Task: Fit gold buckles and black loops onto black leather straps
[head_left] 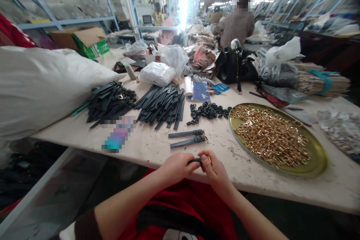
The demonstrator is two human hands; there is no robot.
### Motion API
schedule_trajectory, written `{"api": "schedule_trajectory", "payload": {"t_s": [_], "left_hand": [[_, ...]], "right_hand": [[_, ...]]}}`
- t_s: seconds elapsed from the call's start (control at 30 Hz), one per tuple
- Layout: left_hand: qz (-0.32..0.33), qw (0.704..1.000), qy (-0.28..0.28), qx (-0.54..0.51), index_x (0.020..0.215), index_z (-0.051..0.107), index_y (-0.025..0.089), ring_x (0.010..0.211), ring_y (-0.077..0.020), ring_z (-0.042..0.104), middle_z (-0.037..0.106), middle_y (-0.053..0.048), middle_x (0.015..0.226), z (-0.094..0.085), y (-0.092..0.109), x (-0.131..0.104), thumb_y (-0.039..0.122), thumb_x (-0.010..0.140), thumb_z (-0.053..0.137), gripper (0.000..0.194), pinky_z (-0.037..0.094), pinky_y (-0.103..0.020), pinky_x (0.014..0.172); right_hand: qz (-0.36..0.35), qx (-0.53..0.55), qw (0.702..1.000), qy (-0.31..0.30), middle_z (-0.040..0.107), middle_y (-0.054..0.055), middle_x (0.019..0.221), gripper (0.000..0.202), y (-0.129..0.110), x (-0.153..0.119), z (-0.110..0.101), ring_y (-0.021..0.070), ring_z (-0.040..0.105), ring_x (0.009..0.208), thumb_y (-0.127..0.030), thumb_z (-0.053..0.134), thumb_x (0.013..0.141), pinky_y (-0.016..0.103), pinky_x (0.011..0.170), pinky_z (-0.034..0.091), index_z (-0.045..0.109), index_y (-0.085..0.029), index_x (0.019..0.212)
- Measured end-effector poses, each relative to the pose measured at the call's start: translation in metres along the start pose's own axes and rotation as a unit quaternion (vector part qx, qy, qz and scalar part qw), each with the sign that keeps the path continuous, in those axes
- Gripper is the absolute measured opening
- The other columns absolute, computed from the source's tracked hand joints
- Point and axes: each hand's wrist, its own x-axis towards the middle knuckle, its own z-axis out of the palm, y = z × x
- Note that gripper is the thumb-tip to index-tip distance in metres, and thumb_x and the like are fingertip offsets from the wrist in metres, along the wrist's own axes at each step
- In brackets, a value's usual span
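Observation:
At the table's near edge my left hand and my right hand meet, both closed on a dark leather strap. Most of the strap is hidden by my fingers; a glint of gold shows by the right fingertips. Just beyond lie two finished-looking straps with gold buckles at their right ends. Behind these is a pile of small black loops. Plain dark strap strips are heaped to its left. A round gold tray on the right holds many gold buckles.
Buckled straps are piled at the left beside a big white sack. A blurred-out phone-like object lies nearer. At the back are a white roll, a blue booklet, plastic bags and a black bag. A person works farther off.

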Motion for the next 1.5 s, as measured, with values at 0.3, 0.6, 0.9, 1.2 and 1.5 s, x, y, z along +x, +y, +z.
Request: {"api": "schedule_trajectory", "payload": {"t_s": [0.3,0.6,0.9,1.2,1.5], "left_hand": [[-0.083,0.964,0.197,0.161,0.093,0.057,0.016,0.091,-0.0196,0.054,0.058,-0.008,0.097,-0.051,-0.058,0.076,0.026,0.083,0.046,0.018,0.039,-0.029,0.08],[-0.149,0.947,0.25,0.138,0.076,0.052,0.015,0.075,-0.0176,0.053,0.054,-0.006,0.078,-0.073,-0.08,0.103,0.02,0.079,0.04,0.014,0.039,-0.028,0.068],[-0.15,0.878,0.09,-0.445,0.061,0.042,0.017,0.047,-0.0065,0.036,0.041,0.007,0.05,-0.036,-0.01,-0.024,0.029,0.068,0.05,0.016,0.03,-0.02,0.049],[-0.169,0.784,-0.12,-0.585,0.086,0.052,0.014,0.049,-0.0077,0.054,0.06,-0.001,0.063,0.003,0.022,-0.05,0.029,0.073,0.049,0.02,0.036,-0.017,0.045],[-0.23,0.742,-0.061,-0.627,0.097,0.047,0.011,0.035,-0.0057,0.045,0.055,0.002,0.052,0.006,0.015,-0.031,0.016,0.071,0.043,0.027,0.03,-0.015,0.035]], "right_hand": [[-0.175,-0.268,0.947,0.005,0.062,0.01,0.1,0.023,0.02,0.109,0.004,0.0239,0.054,0.093,-0.031,0.045,0.084,0.037,0.081,0.039,0.062,-0.019,0.092],[-0.217,-0.29,0.931,0.044,0.06,0.01,0.107,0.026,0.036,0.092,0.007,0.0265,0.049,0.104,-0.029,0.05,0.082,0.045,0.092,0.034,0.061,-0.02,0.104],[0.133,0.36,0.923,0.008,0.043,-0.006,0.052,0.036,-0.012,0.066,-0.016,0.0072,0.033,0.04,-0.051,0.046,0.079,0.021,0.039,0.026,0.056,-0.018,0.089],[0.218,0.376,0.898,-0.07,0.037,-0.01,0.043,0.03,-0.03,0.003,-0.002,0.0036,0.027,0.037,-0.043,0.064,0.068,0.017,0.037,0.019,0.049,-0.018,0.074],[0.057,-0.005,0.996,0.074,0.049,-0.002,0.06,0.033,0.014,0.07,-0.036,0.011,0.042,0.046,-0.046,0.036,0.08,0.026,0.045,0.036,0.051,-0.017,0.086]]}}
